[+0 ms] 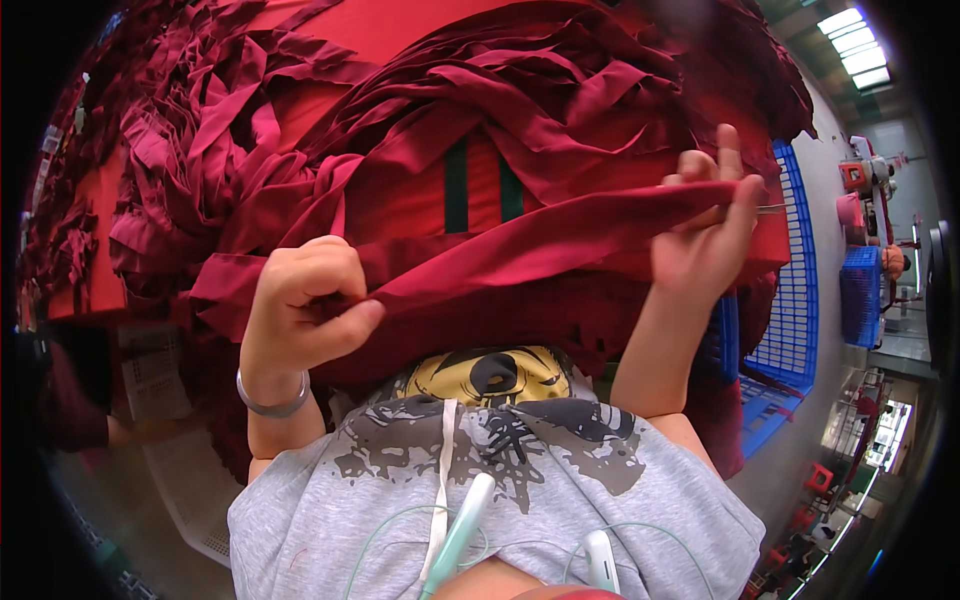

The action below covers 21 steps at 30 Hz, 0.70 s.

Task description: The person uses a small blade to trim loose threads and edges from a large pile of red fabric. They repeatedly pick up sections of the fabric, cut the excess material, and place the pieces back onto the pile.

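Observation:
A long dark red fabric strip (pixel 540 236) stretches slantwise in front of me, rising toward the right. My left hand (pixel 308 305), with a metal band on its wrist, is closed in a pinch at the strip's lower left part. My right hand (pixel 708 220) pinches the strip's other end, index finger and a further finger pointing up. Beside that thumb a thin shiny metal tip (pixel 770 209) sticks out; the rest of it is hidden by the hand. Beyond both hands lies a tangled heap of dark red strips (pixel 470 85), and more of this cloth hangs toward my lap.
The heap lies on a bright red surface (pixel 390 205) with dark green stripes. Right of the table stands a blue plastic basket (pixel 795 270), with another blue crate (pixel 860 290) farther off. A pale crate (pixel 185 480) is low on the left. Red stools (pixel 820 478) stand far right.

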{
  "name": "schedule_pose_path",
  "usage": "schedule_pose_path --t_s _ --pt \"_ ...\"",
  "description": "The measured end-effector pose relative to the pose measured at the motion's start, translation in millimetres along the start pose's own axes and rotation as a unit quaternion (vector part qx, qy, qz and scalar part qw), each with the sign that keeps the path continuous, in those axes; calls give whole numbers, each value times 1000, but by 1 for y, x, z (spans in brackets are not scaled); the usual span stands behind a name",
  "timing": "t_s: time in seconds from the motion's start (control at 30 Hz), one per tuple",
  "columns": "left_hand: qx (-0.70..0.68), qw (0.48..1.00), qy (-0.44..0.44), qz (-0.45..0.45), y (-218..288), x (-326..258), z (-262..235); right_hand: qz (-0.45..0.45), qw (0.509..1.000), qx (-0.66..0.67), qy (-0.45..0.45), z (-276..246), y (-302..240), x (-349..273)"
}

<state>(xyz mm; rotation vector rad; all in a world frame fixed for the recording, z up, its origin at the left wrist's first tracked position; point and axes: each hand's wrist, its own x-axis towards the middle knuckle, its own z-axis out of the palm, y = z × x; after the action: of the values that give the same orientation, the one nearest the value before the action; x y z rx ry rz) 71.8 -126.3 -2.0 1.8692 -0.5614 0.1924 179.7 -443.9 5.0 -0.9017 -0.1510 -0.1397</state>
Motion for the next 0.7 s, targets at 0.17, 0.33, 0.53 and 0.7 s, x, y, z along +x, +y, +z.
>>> schedule_pose_path --t_s 0.17,0.33,0.53,0.7 --pt "-5 982 181 -48 -9 -1 -2 16 995 38 90 -138 -105 53" --pt "216 972 89 -26 -16 22 19 27 975 -47 214 -294 -200 52" --pt "259 954 -132 -74 -20 17 51 -63 858 -84 503 -394 -255 35" --pt "154 946 -233 -162 -9 20 29 -19 850 -142 507 -453 -295 21"
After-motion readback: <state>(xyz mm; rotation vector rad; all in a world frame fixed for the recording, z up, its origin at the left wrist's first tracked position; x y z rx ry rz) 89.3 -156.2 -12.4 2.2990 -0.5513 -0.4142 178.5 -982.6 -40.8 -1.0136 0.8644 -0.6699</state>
